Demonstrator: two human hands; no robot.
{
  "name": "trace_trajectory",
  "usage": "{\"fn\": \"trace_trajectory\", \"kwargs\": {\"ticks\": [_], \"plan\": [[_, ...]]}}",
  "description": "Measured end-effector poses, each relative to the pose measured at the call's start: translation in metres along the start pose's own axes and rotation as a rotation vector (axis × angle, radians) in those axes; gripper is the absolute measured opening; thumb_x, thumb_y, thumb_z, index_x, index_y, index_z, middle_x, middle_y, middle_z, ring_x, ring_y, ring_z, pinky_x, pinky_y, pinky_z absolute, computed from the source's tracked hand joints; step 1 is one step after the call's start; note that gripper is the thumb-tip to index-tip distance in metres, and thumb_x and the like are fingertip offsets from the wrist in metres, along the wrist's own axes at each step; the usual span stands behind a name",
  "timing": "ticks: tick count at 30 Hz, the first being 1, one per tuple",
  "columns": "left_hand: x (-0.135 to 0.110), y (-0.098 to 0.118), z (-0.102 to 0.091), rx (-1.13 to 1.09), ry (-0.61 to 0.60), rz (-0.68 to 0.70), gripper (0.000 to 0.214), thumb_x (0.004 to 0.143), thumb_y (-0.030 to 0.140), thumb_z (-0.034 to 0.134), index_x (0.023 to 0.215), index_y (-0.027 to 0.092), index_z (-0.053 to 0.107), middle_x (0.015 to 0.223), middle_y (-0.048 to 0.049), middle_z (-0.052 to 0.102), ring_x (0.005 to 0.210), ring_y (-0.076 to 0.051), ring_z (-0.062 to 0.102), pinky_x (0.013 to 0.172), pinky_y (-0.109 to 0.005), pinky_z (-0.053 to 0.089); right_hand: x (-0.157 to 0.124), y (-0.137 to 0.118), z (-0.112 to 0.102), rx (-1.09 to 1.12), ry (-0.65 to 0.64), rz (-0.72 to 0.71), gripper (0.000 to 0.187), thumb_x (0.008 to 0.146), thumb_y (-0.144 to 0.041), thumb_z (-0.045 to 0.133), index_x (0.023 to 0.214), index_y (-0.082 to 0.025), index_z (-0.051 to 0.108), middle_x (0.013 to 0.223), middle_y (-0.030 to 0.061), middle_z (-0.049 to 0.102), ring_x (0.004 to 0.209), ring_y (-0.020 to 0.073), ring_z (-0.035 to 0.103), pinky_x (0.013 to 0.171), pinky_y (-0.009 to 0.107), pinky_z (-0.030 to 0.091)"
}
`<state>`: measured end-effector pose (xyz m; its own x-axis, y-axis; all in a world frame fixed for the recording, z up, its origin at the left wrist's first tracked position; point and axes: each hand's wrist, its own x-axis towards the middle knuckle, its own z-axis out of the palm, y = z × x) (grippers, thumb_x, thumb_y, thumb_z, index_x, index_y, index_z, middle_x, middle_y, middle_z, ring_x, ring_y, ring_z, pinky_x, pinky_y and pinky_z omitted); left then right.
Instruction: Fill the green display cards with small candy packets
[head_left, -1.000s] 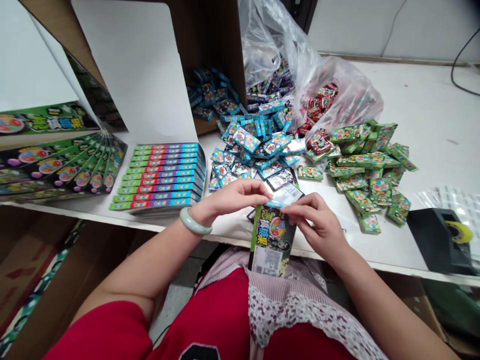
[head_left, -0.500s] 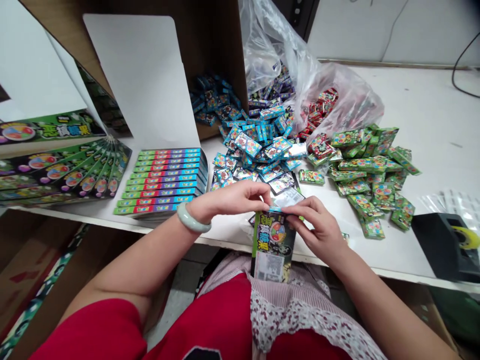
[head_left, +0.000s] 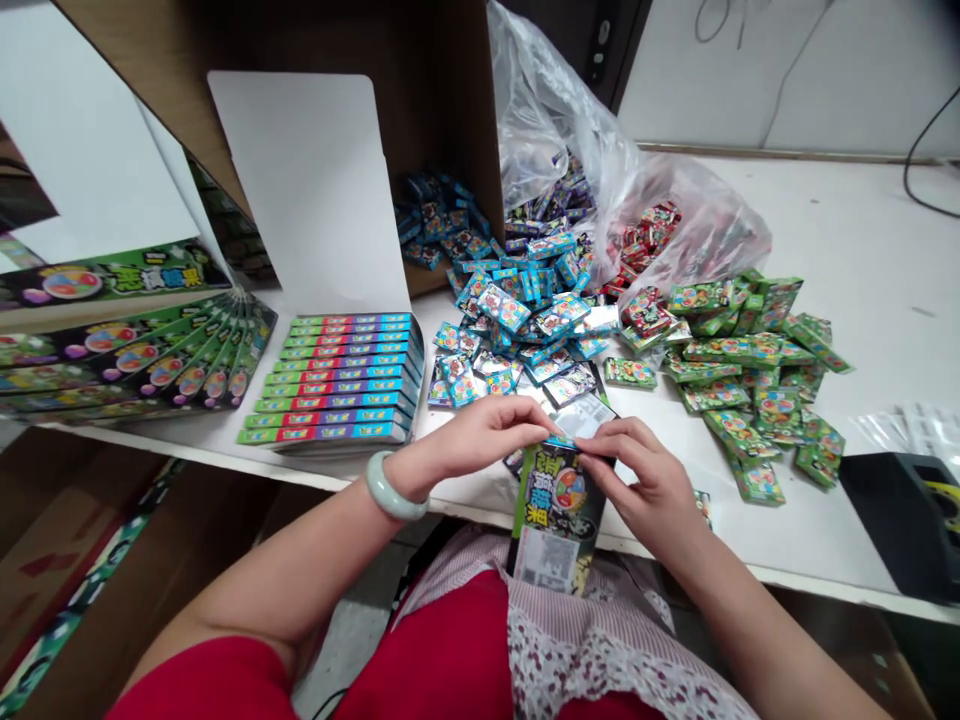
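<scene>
A black-and-green printed candy pack (head_left: 555,500) hangs upright at the table's front edge, a white label on its lower part. My left hand (head_left: 495,430) is closed at its top edge, thumb and fingers pinched together, with a pale bangle on the wrist. From the other side, my right hand (head_left: 637,470) grips the same top edge between thumb and fingers. A strip of blue shows between the fingertips; its details are too small to make out. Just beyond my hands lies a heap of small blue candy boxes (head_left: 525,300).
An open display box (head_left: 330,395) with rows of coloured small boxes stands left, beside fanned printed cartons (head_left: 150,360). Green candy boxes (head_left: 772,400) are piled right. Behind are a plastic bag (head_left: 705,210) with red boxes and a large cardboard box (head_left: 442,90). A black tape dispenser (head_left: 900,510) sits far right.
The whole view has shifted slightly, so things appear lower and a little to the right. Both hands keep their pinch on the pack's top edge.
</scene>
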<state>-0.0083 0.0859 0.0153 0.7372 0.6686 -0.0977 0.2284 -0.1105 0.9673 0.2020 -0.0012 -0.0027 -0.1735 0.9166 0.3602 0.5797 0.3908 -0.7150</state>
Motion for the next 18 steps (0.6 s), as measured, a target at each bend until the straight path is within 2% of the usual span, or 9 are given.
{"fn": "trace_trajectory", "kwargs": {"ticks": [4, 7, 12, 15, 18], "plan": [[0.000, -0.003, -0.004, -0.138, 0.008, -0.028, 0.013, 0.086, 0.026, 0.059, 0.089, 0.014, 0.063, 0.080, -0.0010, 0.061, 0.070, -0.010, 0.056, 0.066, -0.024, 0.047, 0.000, -0.001, -0.001, -0.023, 0.002, -0.005, 0.017, 0.091, -0.018, 0.055, 0.104, -0.023, 0.064, 0.092, 0.0061, 0.059, 0.086, 0.0190, 0.059, 0.068, 0.033, 0.052], [0.006, 0.002, -0.012, -0.120, -0.092, -0.010, 0.012, 0.084, 0.025, 0.062, 0.084, 0.013, 0.062, 0.074, 0.0003, 0.059, 0.066, -0.009, 0.054, 0.063, -0.023, 0.046, 0.001, -0.002, -0.002, -0.050, -0.010, -0.047, 0.021, 0.090, -0.017, 0.055, 0.109, -0.024, 0.062, 0.092, 0.0058, 0.059, 0.087, 0.0193, 0.057, 0.071, 0.035, 0.051], [0.016, 0.010, -0.023, -0.091, -0.250, -0.050, 0.014, 0.082, 0.025, 0.064, 0.088, 0.013, 0.062, 0.078, -0.0007, 0.060, 0.066, -0.009, 0.055, 0.063, -0.024, 0.047, 0.003, -0.002, -0.006, -0.054, -0.128, -0.083, 0.033, 0.091, -0.013, 0.050, 0.117, -0.030, 0.061, 0.092, 0.0054, 0.053, 0.086, 0.0192, 0.054, 0.069, 0.034, 0.051], [0.020, 0.010, -0.024, -0.165, -0.282, -0.097, 0.016, 0.079, 0.026, 0.067, 0.086, 0.012, 0.062, 0.078, -0.0009, 0.061, 0.066, -0.009, 0.057, 0.063, -0.025, 0.048, 0.003, -0.001, -0.008, 0.009, -0.159, -0.078, 0.035, 0.091, -0.012, 0.049, 0.115, -0.032, 0.063, 0.092, 0.0049, 0.051, 0.087, 0.0188, 0.054, 0.071, 0.034, 0.051], [0.020, 0.010, -0.022, -0.176, -0.253, -0.094, 0.014, 0.080, 0.026, 0.065, 0.081, 0.013, 0.060, 0.074, 0.0004, 0.059, 0.064, -0.009, 0.056, 0.061, -0.023, 0.047, 0.003, 0.001, -0.009, 0.042, -0.158, -0.073, 0.036, 0.091, -0.011, 0.048, 0.114, -0.033, 0.064, 0.093, 0.0049, 0.050, 0.088, 0.0188, 0.054, 0.072, 0.035, 0.052]]}}
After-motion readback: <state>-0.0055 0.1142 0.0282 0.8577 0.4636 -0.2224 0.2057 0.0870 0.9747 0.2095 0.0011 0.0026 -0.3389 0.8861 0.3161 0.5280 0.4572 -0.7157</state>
